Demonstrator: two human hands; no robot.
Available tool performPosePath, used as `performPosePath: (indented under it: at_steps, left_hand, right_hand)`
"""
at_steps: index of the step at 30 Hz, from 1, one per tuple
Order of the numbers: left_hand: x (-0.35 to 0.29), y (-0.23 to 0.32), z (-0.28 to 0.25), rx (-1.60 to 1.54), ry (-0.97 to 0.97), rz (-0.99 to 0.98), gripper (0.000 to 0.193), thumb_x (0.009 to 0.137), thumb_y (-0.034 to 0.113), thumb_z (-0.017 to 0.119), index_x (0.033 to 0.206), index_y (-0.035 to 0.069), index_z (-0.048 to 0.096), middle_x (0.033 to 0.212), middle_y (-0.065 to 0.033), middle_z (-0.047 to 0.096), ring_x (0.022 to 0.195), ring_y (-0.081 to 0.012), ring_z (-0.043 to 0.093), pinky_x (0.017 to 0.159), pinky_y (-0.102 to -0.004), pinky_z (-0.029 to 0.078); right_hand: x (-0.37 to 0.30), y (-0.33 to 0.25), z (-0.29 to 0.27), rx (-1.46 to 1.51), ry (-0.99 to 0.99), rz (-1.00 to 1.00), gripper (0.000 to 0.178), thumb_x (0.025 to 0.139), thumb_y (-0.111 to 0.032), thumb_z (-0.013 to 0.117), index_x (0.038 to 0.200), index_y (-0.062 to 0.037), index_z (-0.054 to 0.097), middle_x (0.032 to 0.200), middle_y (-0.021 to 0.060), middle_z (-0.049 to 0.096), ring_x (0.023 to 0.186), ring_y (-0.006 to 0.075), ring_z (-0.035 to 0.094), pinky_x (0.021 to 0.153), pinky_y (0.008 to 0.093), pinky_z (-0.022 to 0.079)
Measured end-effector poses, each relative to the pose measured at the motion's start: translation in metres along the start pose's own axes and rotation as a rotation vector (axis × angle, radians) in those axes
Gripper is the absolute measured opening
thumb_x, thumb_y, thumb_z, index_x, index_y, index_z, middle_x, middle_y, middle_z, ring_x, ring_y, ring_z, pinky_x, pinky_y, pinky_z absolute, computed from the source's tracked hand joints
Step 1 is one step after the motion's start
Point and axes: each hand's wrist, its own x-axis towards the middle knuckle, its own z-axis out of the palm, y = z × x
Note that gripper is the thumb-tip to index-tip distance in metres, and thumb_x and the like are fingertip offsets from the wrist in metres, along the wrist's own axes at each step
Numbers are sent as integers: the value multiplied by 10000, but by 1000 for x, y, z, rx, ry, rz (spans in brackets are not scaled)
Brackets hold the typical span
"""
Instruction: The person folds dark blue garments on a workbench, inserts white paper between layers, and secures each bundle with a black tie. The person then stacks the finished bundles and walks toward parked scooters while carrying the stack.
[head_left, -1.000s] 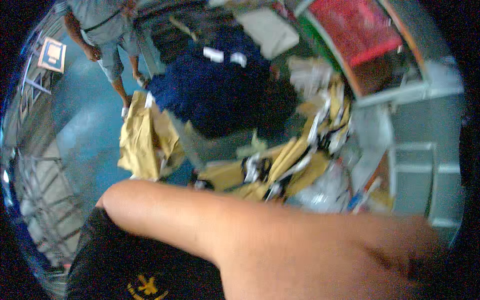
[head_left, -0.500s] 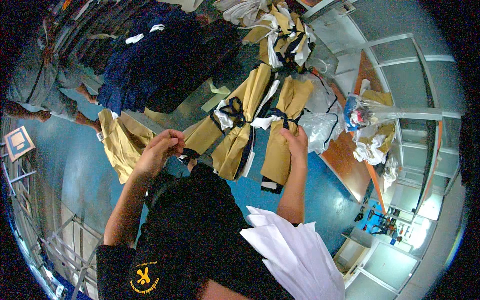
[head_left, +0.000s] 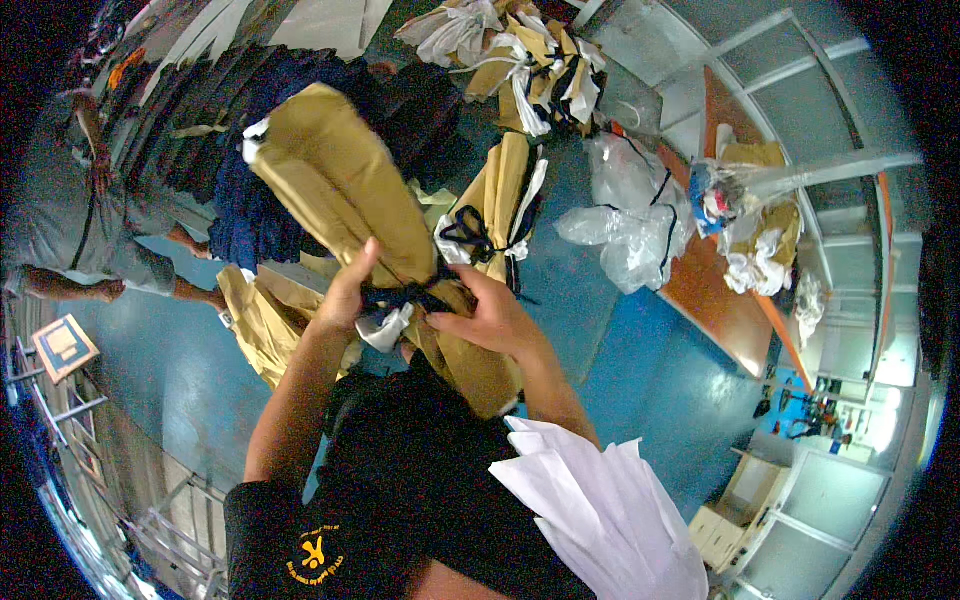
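Observation:
A long tan cloth bundle [head_left: 340,170], tied round its middle with a dark strip [head_left: 410,295], lies slantwise across both my hands. My left hand [head_left: 345,295] grips its left side beside the tie, thumb on top. On the other side my right hand [head_left: 490,315] is closed round the bundle near the dark strip. Some white cloth [head_left: 385,328] sticks out under the tie. Behind it stands another tan bundle [head_left: 503,200] with a dark looped bow. A sheaf of white sheets [head_left: 610,500] rests against my right upper arm. Most of my left fingers are hidden.
Dark blue cloth [head_left: 265,200] is heaped at the far left, with loose tan cloth [head_left: 262,315] nearer. Tan and white bundles [head_left: 540,65] are piled at the back. Clear plastic bags [head_left: 640,220] lie beside a brown board [head_left: 715,310]. Someone in grey [head_left: 75,200] is at the left.
My right hand has brought the tan bundle leftward and tilted it away from the others. The left hand, earlier held in the air, now grips it too.

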Motion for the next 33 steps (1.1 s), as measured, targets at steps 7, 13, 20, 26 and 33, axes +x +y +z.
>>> performPosePath:
  at_steps: [7,13,20,26,33]
  left_hand:
    - [-10,-3,-12,-286,90,42,506,908,359,570,1265,6,500,1191,-155,609,1034,-295,615,941,-416,473]
    - [-20,0,-22,-254,126,64,429,876,289,620,1181,-7,556,1118,-144,639,984,-261,636,834,-361,521]
    - [-20,-23,-57,-123,250,119,218,858,145,614,996,-24,610,946,-124,657,854,-221,642,754,-340,529]
    - [-20,-8,-82,-378,424,177,264,846,97,620,1082,-14,583,1003,-136,651,878,-263,648,784,-398,541]
    - [-37,10,-64,-177,345,304,312,885,174,570,1142,-2,561,1062,-132,619,984,-294,605,853,-419,509]
  right_hand:
    - [3,-20,15,-180,321,-330,381,792,-256,742,1096,-58,622,1116,143,587,1044,310,574,889,387,465]
    - [21,-34,36,-123,289,-396,255,774,-110,737,1013,-75,658,946,111,576,837,264,594,720,353,485]
    - [36,-34,31,131,259,-390,150,826,-96,686,911,-30,581,904,68,569,814,188,559,707,326,460]
    - [-8,-9,-34,1343,-258,-312,168,927,-226,608,999,-76,589,850,27,626,717,157,561,634,298,454]
    - [29,-29,-38,-156,146,-287,216,857,-71,641,1071,-49,656,948,97,646,835,226,622,736,315,497]
